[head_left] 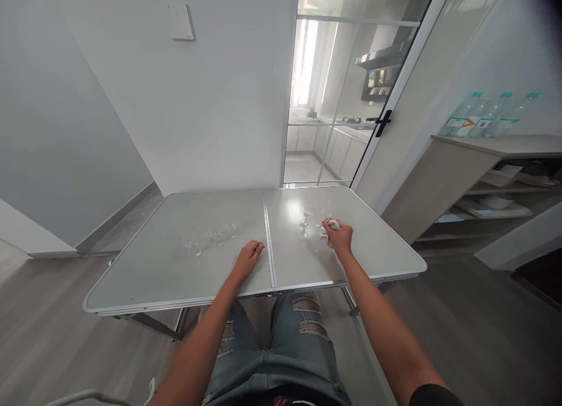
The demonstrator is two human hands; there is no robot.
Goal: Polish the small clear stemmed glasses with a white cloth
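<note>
My right hand (340, 237) is closed round a small white cloth-like piece (334, 224) above the right half of the table (149, 277). Part of that piece shows below the fingers; its exact kind is hard to make out. Just left of this hand stands a small clear stemmed glass (305, 221). More clear glassware lies close by and is partly hidden by the hand. My left hand (249, 258) rests on the table beside the centre seam, fingers curled in, with nothing visible in them. Several clear glass pieces (217, 235) are grouped to its left.
A white wall and a glass door (325, 101) with a black handle (383, 122) are behind the table. To the right, plastic bottles (492, 119) stand on a wooden shelf unit (443, 166). A pale curved tube or cable (88, 396) shows at lower left.
</note>
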